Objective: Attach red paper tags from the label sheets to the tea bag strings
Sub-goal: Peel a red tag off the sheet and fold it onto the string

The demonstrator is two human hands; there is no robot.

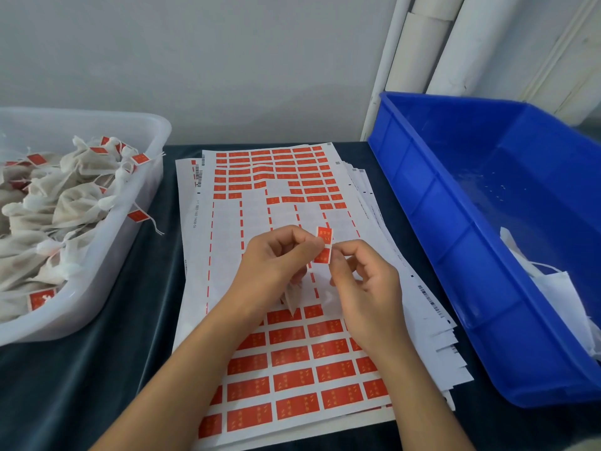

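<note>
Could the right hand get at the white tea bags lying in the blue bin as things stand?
Probably not straight away. The right hand is pinching the red tag together with the left hand, so it is occupied. Otherwise the way looks free: the blue bin is open-topped and the tea bags lie uncovered.

Label sheets (292,369) centre; tub (97,288) left; crate (455,255) right

Label sheets (292,203): white paper with a slight sheen, carrying matt red printed tags; the red tag (323,245) held at the fingertips is the same paper stock. Tea bags (61,203): off-white, matt, fibrous cloth or filter-paper, lying in a translucent, smooth plastic tub (130,242). Blue crate (455,255): glossy moulded plastic; table cover (107,369): dark, soft, velvet-like cloth.
</note>
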